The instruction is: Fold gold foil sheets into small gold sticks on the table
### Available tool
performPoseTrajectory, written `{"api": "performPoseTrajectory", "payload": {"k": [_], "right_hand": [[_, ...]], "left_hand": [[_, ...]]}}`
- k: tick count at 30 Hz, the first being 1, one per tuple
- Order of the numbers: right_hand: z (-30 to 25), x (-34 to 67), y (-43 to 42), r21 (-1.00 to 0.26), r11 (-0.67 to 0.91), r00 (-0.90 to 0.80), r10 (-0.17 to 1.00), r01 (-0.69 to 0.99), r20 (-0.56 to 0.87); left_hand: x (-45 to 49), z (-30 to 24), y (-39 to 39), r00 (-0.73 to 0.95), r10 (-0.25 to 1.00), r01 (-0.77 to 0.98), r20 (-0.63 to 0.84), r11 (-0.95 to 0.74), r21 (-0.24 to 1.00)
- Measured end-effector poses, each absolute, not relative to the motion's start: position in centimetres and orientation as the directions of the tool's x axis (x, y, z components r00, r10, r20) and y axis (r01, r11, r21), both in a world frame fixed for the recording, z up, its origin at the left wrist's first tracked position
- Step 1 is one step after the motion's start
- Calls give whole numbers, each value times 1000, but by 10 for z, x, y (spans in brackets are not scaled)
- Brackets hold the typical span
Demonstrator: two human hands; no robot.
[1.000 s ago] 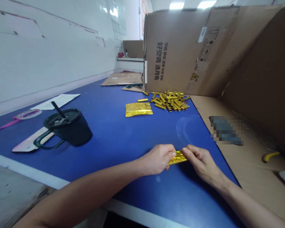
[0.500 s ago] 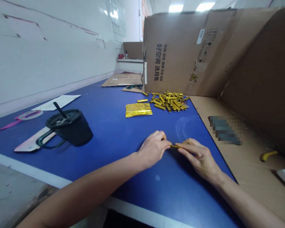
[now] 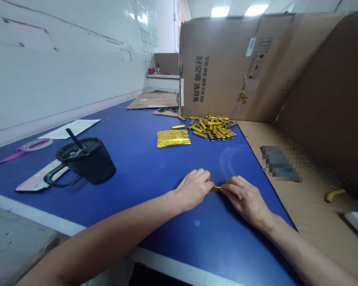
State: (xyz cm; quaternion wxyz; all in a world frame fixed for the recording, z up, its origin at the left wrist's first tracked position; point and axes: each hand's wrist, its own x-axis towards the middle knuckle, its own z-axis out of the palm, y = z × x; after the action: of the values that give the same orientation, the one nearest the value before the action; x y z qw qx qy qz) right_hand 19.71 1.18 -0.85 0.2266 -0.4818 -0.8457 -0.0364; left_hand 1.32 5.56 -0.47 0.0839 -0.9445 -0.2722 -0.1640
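The white wall (image 3: 86, 67) on the left carries reddish-brown marks and borders the blue table (image 3: 137, 163). The table's near edge (image 3: 35, 212) is pale. Two rectangular ceiling lights (image 3: 255, 10) are lit at the far end.

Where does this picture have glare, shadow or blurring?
Head view: the ceiling light is washed out, the wall shiny with glare; head view: shadow darkens the blue table beside the right hand; head view: square blocks blur a dark thing on the cardboard, the gold strip shows little detail.
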Motion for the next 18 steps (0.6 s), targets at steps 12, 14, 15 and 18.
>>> {"api": "performPoseTrajectory", "payload": {"k": [12,14,15,18], "right_hand": [[2,194,5,73,600,-599,767,797,230],[4,193,5,70,603,-603,771,795,204],[5,192,5,72,605,-606,771,793,195],[6,191,4,70,604,-605,774,794,190]], "left_hand": [[15,-15,39,836,432,518,339,-824,-228],[15,-16,38,836,435,519,333,-824,-227],[16,-15,37,839,436,517,326,-825,-227],[17,-15,37,850,439,507,291,-831,-229]]}}
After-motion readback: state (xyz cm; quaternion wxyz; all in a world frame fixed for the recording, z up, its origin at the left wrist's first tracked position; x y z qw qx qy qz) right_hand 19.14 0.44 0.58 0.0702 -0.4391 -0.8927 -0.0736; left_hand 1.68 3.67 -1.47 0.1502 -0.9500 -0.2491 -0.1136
